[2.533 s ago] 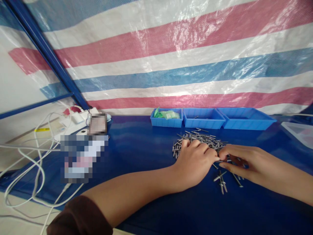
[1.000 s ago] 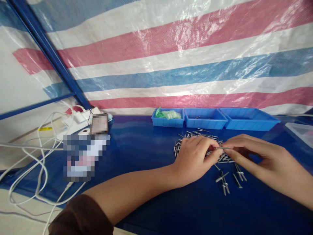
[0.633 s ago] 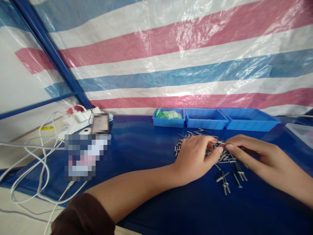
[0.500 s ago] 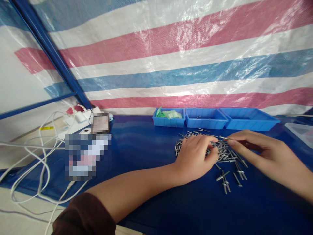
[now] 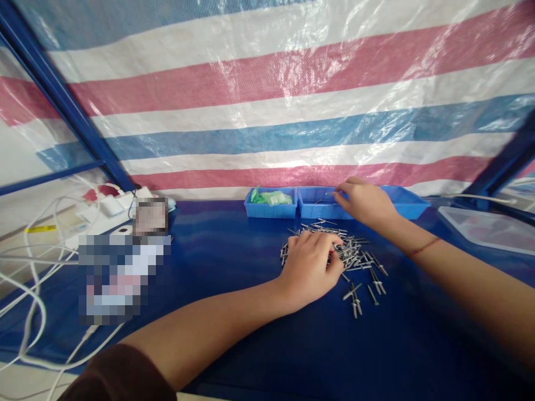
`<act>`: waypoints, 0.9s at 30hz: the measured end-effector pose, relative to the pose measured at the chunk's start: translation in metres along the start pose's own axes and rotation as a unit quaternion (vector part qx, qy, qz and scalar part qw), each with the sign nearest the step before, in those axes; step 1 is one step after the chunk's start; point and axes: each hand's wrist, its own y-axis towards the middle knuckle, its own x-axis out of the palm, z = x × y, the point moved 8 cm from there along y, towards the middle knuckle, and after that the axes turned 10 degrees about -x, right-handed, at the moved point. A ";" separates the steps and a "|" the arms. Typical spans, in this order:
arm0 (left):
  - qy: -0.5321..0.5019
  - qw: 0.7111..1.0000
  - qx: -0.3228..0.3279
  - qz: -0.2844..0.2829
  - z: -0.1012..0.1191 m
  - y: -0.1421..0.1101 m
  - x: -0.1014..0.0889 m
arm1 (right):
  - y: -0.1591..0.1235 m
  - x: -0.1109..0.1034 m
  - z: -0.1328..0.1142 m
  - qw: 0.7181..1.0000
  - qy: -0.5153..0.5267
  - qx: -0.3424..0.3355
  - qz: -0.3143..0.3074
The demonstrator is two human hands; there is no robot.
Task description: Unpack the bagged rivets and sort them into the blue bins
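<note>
Clock: 12 = straight away from me. My right hand (image 5: 368,205) is over the middle bin (image 5: 320,213), fingertips pinched on what looks like one thin rivet (image 5: 329,193). It pokes out toward 9, long axis roughly 9-3, so about along the bin's length. Another rivet (image 5: 318,201) lies in that bin, at 8 from my right grip.

Left hand (image 5: 307,267) is on the pile (image 5: 355,255), fingers curled; can't tell if that grip has anything. Pile spreads from under it round to 3. From my right grip the pile is at about 6, on the bench (image 5: 267,345). Left is the nearer hand for it; right is nearer the middle bin, which sits at 12 to 1 from the left.

Loose rivets (image 5: 355,309) at 4 from left, apart from the pile, axes mostly 11-5, one crossing.
</note>
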 end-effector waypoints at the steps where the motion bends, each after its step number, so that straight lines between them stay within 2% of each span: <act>1: 0.008 1.000 0.000 0.001 0.000 0.000 0.000 | -0.001 0.002 0.001 1.000 0.008 0.005 -0.001; 4: 0.032 0.999 0.008 -0.003 0.002 -0.002 0.003 | -0.019 -0.006 0.004 0.996 0.085 0.011 0.025; 5: 0.039 0.999 0.010 -0.006 0.002 -0.002 0.004 | -0.027 -0.008 0.003 0.992 0.121 0.004 0.016; 9: 0.053 0.998 0.010 -0.015 0.001 -0.002 0.007 | -0.067 -0.005 -0.019 0.954 0.262 -0.081 -0.122; 11: 0.054 0.998 0.007 -0.019 0.000 -0.001 0.008 | -0.081 -0.004 -0.031 0.938 0.289 -0.118 -0.154; 17: 0.056 0.998 0.000 -0.020 0.002 0.000 0.008 | -0.085 0.001 -0.045 0.950 0.248 -0.152 -0.116; 27: 0.055 0.998 0.010 -0.016 0.001 -0.001 0.009 | -0.091 -0.001 -0.047 0.958 0.220 -0.154 -0.100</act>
